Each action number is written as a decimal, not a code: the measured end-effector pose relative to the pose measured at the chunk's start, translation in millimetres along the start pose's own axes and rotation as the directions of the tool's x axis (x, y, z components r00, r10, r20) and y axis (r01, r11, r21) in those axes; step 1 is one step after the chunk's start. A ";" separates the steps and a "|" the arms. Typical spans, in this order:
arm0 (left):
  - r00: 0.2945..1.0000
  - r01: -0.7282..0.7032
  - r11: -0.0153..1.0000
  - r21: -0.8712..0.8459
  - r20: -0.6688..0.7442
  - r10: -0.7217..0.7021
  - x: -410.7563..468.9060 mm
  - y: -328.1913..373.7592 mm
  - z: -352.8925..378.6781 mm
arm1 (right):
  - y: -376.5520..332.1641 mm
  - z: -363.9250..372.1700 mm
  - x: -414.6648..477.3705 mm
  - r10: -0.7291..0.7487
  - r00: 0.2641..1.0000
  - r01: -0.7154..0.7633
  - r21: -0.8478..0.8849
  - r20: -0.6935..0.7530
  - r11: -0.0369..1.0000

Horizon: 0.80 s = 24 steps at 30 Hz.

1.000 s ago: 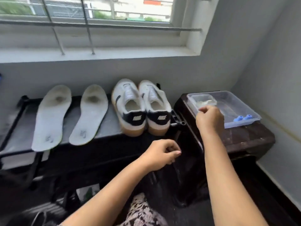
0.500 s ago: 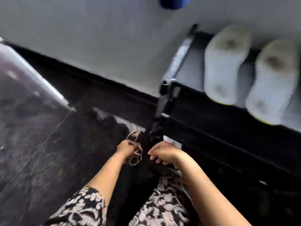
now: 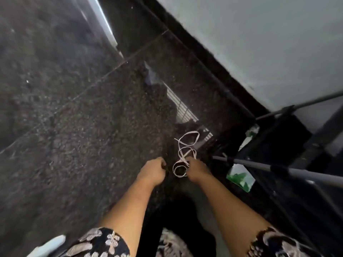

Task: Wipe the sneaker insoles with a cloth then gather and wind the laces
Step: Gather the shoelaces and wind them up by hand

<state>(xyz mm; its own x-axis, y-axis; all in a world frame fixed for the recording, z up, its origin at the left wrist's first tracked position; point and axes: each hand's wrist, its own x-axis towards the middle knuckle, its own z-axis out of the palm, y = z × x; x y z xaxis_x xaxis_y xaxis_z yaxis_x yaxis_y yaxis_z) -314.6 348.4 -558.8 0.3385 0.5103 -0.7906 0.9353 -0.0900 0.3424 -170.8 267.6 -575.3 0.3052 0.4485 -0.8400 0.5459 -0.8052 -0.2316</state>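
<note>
A white shoelace [image 3: 182, 154] lies in loose loops on the dark speckled floor [image 3: 83, 127]. My right hand [image 3: 197, 170] pinches the near end of the lace, where a small loop curls beside its fingers. My left hand [image 3: 152, 171] hovers just left of that loop with its fingers curled, a dark gap between it and the lace, and nothing visible in its grip. The insoles and sneakers are out of view.
The grey bars of the shoe rack [image 3: 278, 167] cross the right side, with a green and white packet [image 3: 240, 178] under them. A pale wall [image 3: 269, 43] with a black skirting runs along the upper right. A pale object [image 3: 46, 243] pokes in at the bottom left.
The view swung from the rack top down to the floor. The lace that my left hand held half a second ago is now gripped by my right hand, and the insoles have left the view.
</note>
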 end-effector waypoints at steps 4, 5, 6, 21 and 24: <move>0.997 -0.062 0.998 0.024 0.040 0.061 14.8 -14.2 16.5 | -8.3 8.2 42.3 -0.107 0.993 0.096 -0.212 -0.040 0.972; 0.997 -0.063 0.998 0.020 0.049 0.062 16.6 -17.8 19.4 | -10.9 6.7 48.9 -0.109 0.994 0.097 -0.275 -0.030 0.957; 0.997 -0.055 0.998 0.017 0.060 0.053 19.0 -23.7 23.0 | -12.4 7.5 56.9 -0.096 0.995 0.088 -0.331 -0.010 0.940; 0.995 -0.102 0.995 -0.021 -0.012 0.102 8.2 -15.2 25.4 | -0.1 14.0 45.7 -0.113 0.985 0.087 -0.192 -0.128 0.978; 0.971 -0.218 0.975 -0.042 -0.113 0.212 -3.0 5.6 12.2 | 0.6 -5.2 12.3 -0.145 0.941 0.161 0.028 -0.307 0.987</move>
<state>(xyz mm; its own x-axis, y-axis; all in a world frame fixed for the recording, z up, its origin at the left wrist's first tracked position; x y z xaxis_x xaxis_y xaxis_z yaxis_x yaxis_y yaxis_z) -309.1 336.0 -560.7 0.5148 0.5733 -0.6374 0.8340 -0.1624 0.5274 -162.7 274.6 -583.2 0.4480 0.6576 -0.6057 0.5659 -0.7331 -0.3773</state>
